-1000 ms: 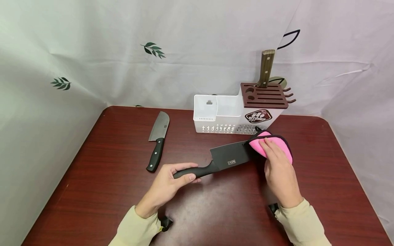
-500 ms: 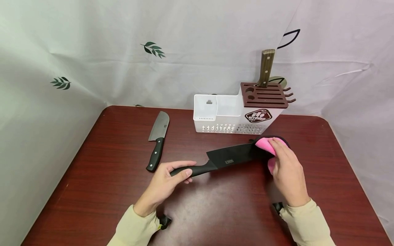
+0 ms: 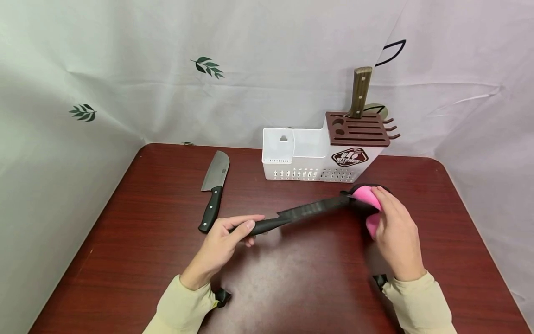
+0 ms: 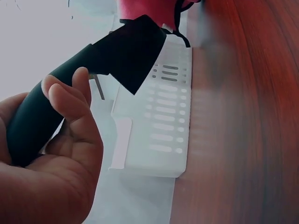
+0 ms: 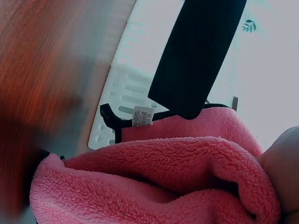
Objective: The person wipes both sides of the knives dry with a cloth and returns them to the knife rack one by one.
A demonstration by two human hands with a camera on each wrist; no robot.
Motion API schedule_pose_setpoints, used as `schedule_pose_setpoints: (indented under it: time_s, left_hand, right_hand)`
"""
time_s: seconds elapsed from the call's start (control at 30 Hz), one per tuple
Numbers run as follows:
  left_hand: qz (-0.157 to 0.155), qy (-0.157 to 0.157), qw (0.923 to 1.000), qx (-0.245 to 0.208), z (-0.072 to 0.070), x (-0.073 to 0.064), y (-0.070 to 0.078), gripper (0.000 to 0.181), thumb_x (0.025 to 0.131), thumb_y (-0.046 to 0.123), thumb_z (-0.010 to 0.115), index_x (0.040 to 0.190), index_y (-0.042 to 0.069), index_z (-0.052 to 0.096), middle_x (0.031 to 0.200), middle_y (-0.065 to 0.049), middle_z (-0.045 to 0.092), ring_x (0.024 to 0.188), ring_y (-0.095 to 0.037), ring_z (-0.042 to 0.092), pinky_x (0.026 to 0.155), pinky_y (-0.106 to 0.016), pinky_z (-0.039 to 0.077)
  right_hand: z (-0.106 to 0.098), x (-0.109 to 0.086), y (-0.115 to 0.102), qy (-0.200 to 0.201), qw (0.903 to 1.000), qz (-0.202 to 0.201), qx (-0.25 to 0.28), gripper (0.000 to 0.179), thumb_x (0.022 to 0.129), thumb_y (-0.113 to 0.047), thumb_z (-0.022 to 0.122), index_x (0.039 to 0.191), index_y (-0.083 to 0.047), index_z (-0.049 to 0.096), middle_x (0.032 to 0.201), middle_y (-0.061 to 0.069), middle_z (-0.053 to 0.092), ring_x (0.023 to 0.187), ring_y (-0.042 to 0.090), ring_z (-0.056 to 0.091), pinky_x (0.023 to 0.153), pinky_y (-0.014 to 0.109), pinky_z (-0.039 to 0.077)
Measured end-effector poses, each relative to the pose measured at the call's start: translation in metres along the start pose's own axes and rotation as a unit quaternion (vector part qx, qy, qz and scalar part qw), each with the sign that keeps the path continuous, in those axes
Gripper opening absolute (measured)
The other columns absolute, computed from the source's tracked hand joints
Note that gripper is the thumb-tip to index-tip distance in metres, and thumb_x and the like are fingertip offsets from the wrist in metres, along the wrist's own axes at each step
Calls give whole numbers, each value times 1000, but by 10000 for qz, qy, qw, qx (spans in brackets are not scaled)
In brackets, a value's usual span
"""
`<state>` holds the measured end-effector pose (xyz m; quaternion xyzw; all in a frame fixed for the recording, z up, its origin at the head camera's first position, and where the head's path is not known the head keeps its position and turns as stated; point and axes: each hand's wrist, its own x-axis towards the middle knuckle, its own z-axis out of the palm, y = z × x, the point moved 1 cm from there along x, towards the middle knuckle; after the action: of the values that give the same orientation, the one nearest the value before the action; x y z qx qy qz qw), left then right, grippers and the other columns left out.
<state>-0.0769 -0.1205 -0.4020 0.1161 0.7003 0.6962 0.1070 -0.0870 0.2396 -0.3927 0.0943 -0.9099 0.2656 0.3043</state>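
Observation:
My left hand (image 3: 219,246) grips the black handle of a black cleaver (image 3: 313,208), fingers and thumb curled round it. The cleaver is tilted above the table, so its blade shows narrow in the head view; the left wrist view shows the blade (image 4: 133,51) broader. My right hand (image 3: 400,236) holds a folded pink fleecy cloth (image 3: 367,197) with black edging. The blade's far end meets the cloth, which lies right behind it in the right wrist view, where a white label (image 5: 142,115) hangs from the cloth's edge.
A second knife (image 3: 215,190) with a steel blade lies on the dark red table (image 3: 137,241) at left. At the back stands a white knife holder (image 3: 300,162) with a brown slotted top (image 3: 359,132). A wooden-handled knife (image 3: 360,93) stands in it.
The right hand has moved right and slightly towards me with the cloth, towards the blade's end. The left hand has shifted slightly left and turned the cleaver, so its flat face shows less.

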Motion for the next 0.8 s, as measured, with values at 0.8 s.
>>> schedule_pose_setpoints:
  time_s: [0.8]
  left_hand:
    - [-503,-188,9949,-849,1,4,-4,43,108,24,48,124,-13,60,86,0,71,57,-8,43,59,-20,33]
  right_hand:
    - [-4,0,-5,185,9996,216,76,55,87,17,52,137,-3,59,134,17,61,123,37,57,107,40,39]
